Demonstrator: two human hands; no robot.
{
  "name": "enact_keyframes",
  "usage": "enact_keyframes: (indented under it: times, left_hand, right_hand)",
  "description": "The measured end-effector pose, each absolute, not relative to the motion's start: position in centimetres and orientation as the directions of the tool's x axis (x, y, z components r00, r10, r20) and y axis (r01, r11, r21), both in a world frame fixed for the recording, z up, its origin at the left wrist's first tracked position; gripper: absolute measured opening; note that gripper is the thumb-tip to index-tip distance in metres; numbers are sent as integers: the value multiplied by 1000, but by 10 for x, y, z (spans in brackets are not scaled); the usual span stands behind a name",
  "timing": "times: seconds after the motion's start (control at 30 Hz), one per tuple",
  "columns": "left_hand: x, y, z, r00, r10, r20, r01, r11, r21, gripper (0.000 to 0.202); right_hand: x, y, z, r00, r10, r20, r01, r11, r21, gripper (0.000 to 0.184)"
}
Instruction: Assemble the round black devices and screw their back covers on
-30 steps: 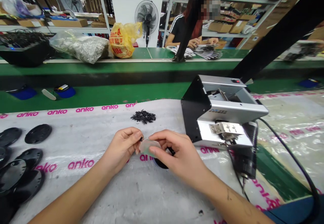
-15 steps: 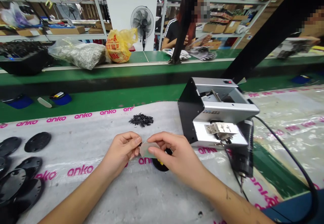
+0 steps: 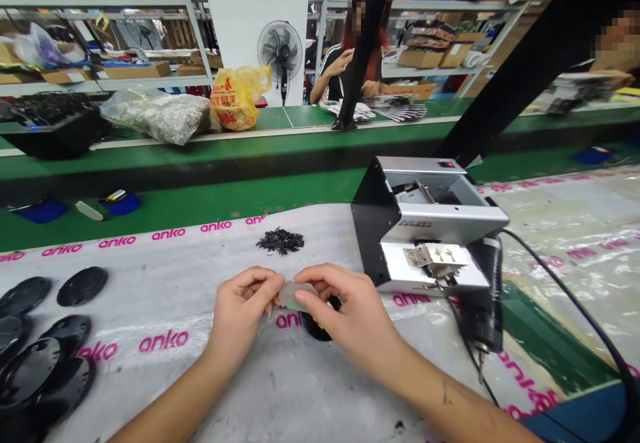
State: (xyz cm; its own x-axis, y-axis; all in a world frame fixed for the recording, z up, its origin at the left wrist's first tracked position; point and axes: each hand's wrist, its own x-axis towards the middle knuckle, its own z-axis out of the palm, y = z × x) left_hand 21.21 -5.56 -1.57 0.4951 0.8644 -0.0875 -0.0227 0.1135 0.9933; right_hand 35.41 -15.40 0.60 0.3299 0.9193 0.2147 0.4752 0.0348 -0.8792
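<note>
My right hand (image 3: 345,316) pinches a small translucent grey plate (image 3: 295,295) between thumb and forefinger, low over the white plastic sheet (image 3: 165,296). My left hand (image 3: 243,309) is curled against the plate's left edge, fingertips pressed together on something too small to make out. A black round disc (image 3: 316,327) lies on the sheet partly hidden under my right hand. A small heap of black screws (image 3: 281,240) sits just beyond both hands.
A metal screw-feeder box (image 3: 425,229) stands at the right with a black electric screwdriver (image 3: 480,296) and its cable leaning against it. Several black discs (image 3: 45,343) lie at the left. Beyond the green conveyor (image 3: 200,193), a person sits at a far bench.
Both hands stay together on the grey plate, almost still. The view has shifted slightly, and the person at the far bench has raised a hand.
</note>
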Motion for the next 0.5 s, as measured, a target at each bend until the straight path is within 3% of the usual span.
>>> enact_keyframes:
  times: [0.13,0.37,0.5]
  left_hand:
    - [211,-51,-20,535,836,-118,-104,203,974,19]
    - [212,-55,-19,549,823,-148,-166,281,945,22]
    - [209,-52,-16,640,766,-59,-209,247,946,16]
  right_hand:
    - [357,-154,4,336,893,299,559,66,-826,9]
    - [355,-156,0,51,876,480,909,159,-386,36]
    - [354,-156,-1,-24,848,530,928,216,-303,39]
